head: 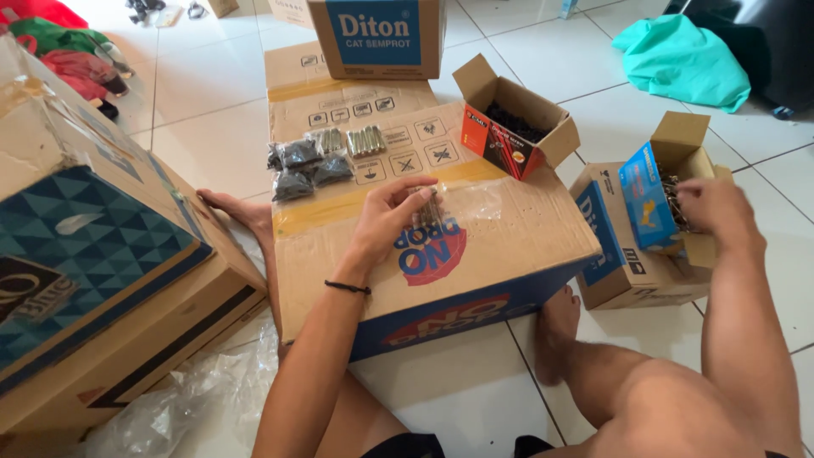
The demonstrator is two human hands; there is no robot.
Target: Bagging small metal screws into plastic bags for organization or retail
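At the far left, a big cardboard box point(93, 271) with a blue triangle pattern lies tilted on the tiled floor point(212, 136), with crumpled clear plastic wrap point(178, 407) near its lower edge. Beyond it, at the far left corner, sit red and green bags point(59, 42).

In the middle stands a large brown carton point(509, 246) that serves as the work surface. On its far left part lie several small clear bags of dark screws point(303, 168), close together, and just right of them two bags of silvery bolts point(354, 141). The left hand point(386, 222) rests over the carton's top, wrist banded with a thin black bracelet point(348, 287); its fingers are curled and pinch a small clear plastic bag point(445, 206) holding a bunch of screws, which lies on the carton just under the fingertips.

Right of that, on the carton's far right corner, an open orange-and-black box point(509, 127) shows dark screws inside. Farther back stands another brown box with a blue label point(377, 38).

To the right, on a lower brown carton point(627, 263), an open blue box point(649, 199) holds screws. The right hand point(712, 212) reaches into it, fingers bent among the screws; whether it grips any I cannot tell. A teal cloth point(682, 59) lies on the floor at the far right.
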